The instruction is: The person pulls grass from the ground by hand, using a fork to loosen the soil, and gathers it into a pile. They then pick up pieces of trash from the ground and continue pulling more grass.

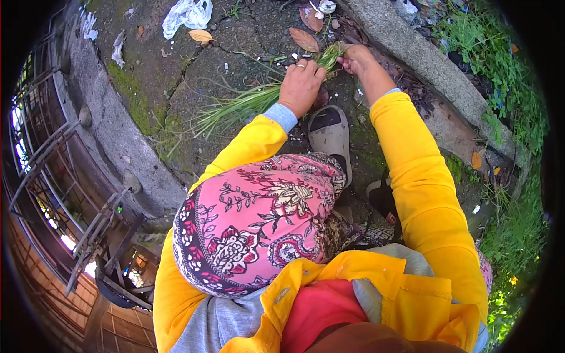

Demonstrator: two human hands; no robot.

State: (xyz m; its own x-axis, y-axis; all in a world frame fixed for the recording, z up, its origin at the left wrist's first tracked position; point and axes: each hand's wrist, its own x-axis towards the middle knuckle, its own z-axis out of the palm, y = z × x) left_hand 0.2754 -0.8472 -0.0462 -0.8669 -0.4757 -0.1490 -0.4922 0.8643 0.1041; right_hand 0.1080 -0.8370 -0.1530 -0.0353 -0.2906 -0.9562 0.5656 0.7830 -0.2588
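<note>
I am crouched over cracked, mossy concrete in yellow sleeves and pink floral trousers. My left hand (301, 86), a ring on one finger, presses down on a bunch of long green grass blades (241, 107) that fans out to the left. My right hand (355, 57) grips the tuft end of the grass (329, 56) close to the ground by the stone kerb. The two hands are about a hand's width apart on the same bunch.
A grey sandal (331, 138) is on my foot just below the hands. A concrete kerb (424, 59) runs diagonally at right with weeds beyond. Dry leaves (304, 39) and a white plastic scrap (187, 14) lie at the top. A metal fence (53, 170) stands at left.
</note>
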